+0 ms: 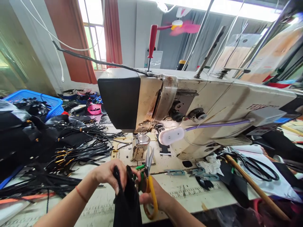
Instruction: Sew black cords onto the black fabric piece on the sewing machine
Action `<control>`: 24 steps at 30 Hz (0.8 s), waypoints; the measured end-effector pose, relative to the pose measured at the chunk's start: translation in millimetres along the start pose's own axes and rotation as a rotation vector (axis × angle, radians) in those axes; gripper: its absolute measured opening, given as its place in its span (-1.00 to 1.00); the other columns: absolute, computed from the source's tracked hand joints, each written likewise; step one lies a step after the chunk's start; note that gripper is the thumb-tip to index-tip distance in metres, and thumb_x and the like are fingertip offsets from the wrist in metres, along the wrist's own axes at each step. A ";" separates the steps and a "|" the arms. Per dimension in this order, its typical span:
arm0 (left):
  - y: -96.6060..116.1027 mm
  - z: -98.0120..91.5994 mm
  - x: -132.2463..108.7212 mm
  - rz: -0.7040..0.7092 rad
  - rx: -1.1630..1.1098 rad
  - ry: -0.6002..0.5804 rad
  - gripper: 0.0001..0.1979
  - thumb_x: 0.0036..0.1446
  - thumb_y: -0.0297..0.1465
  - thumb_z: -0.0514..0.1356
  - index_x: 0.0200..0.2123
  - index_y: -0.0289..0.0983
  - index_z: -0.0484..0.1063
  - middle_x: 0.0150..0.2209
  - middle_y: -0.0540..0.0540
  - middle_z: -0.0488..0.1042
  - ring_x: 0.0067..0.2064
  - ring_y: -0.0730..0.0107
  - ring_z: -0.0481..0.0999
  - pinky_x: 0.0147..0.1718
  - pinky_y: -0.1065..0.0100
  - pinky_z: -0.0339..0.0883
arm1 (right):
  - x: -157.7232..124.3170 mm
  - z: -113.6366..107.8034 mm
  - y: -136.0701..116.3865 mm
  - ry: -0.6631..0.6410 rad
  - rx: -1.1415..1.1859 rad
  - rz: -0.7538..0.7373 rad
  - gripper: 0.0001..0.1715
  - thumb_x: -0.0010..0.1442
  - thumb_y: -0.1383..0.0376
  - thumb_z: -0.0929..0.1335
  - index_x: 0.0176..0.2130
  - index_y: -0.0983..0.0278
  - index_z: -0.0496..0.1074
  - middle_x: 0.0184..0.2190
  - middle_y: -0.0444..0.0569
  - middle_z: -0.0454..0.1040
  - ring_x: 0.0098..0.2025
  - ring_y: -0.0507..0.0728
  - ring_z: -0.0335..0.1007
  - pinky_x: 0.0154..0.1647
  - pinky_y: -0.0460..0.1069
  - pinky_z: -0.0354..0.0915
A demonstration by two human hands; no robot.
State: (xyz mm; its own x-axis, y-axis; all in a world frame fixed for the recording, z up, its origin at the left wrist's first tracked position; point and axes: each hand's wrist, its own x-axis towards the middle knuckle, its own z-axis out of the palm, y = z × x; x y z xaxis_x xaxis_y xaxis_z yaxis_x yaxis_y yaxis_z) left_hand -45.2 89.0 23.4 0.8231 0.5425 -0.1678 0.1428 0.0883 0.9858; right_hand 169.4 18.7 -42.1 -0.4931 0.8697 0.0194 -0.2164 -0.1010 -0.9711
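In the lower middle of the head view, my left hand (pixel 113 175) pinches the upper edge of a piece of black fabric (pixel 126 205). The fabric hangs down out of the frame. Close beside it, my right hand (pixel 157 194) is closed around scissors (pixel 152 197) with yellow handles. Their blades point up, slightly parted, in front of the presser foot area. A green part (pixel 140 167) shows by my right fingers; I cannot make out what it belongs to. The sewing machine (pixel 151 101) stands just beyond both hands.
Bundles of black cords (pixel 82 153) and dark pieces lie left, before a blue basket (pixel 55 108). Thread snips (pixel 175 172), a wooden stick (pixel 257 186) and white paper (pixel 279 179) lie right. A white lamp (pixel 171 136) and a red screwdriver (pixel 152 41) are at the machine.
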 end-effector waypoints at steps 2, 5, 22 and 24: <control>-6.3 -3.4 -5.3 0.036 -0.014 0.149 -0.45 -0.44 0.09 0.45 -0.52 -0.26 0.56 -0.46 -0.21 0.55 -0.34 0.13 0.52 -0.21 0.15 0.38 | 5.6 4.5 -2.7 0.108 0.032 0.000 -0.25 -0.35 0.00 0.61 -0.32 0.20 0.21 -0.48 -0.22 0.29 -0.44 0.03 0.19 -0.40 -0.06 0.16; 3.6 -5.1 -22.4 0.058 0.097 0.527 -0.39 -0.12 0.08 0.32 -0.09 -0.20 0.50 -0.06 -0.18 0.53 -0.01 0.12 0.45 0.00 0.18 0.28 | 4.2 6.8 -9.0 0.384 -0.048 0.052 -0.40 -0.27 0.13 0.58 -0.39 0.22 0.19 -0.55 -0.28 0.19 -0.48 0.00 0.11 -0.43 -0.09 0.11; -6.8 36.0 -28.1 -0.201 0.368 0.514 -0.75 -0.16 -0.31 0.34 -0.35 -0.24 0.49 -0.07 -0.11 0.48 -0.02 0.13 0.41 0.04 0.21 0.21 | -34.2 -55.1 -79.1 0.095 -1.236 -0.138 -0.50 0.02 -0.04 0.47 -0.23 0.29 0.42 -0.29 0.01 0.41 -0.31 0.15 0.33 -0.31 0.01 0.27; -8.4 35.7 -24.9 -0.199 0.285 0.484 -0.73 -0.22 -0.30 0.35 -0.37 -0.25 0.48 -0.06 -0.11 0.47 0.01 0.11 0.40 0.07 0.20 0.18 | -27.4 -71.9 -98.5 -0.028 -1.448 -0.129 -0.43 -0.03 -0.09 0.49 -0.22 0.29 0.43 -0.27 0.02 0.42 -0.27 0.18 0.35 -0.29 0.02 0.27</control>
State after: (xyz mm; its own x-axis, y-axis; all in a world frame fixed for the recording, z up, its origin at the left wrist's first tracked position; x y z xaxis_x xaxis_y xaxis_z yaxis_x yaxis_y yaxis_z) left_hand -47.2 44.9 19.1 0.4307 0.8638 -0.2615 0.4655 0.0357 0.8843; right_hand 264.9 39.5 35.9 -0.5561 0.8236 0.1117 0.7549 0.5567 -0.3467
